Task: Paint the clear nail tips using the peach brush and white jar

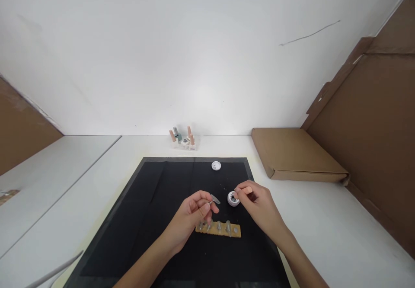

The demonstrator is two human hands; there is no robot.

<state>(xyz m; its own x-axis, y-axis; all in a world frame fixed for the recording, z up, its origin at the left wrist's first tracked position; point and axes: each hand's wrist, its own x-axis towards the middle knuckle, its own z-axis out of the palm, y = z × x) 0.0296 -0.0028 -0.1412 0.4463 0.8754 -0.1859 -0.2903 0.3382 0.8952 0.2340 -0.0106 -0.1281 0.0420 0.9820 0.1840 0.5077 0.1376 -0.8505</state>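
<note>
Two hands meet over our black mat [152,219]: our left hand [191,216] pinches a clear nail tip [215,200], long axis pointing right toward the small open jar [232,199], where our nearer right hand [259,206] touches its rim, fingertips together.

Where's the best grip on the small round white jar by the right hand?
Probably the round white jar's outer side wall, pinched from above across its width. It sits upright and open on the black mat, so the rim is exposed. The right hand already crowds its right side, so approach from the far-left side.
</note>
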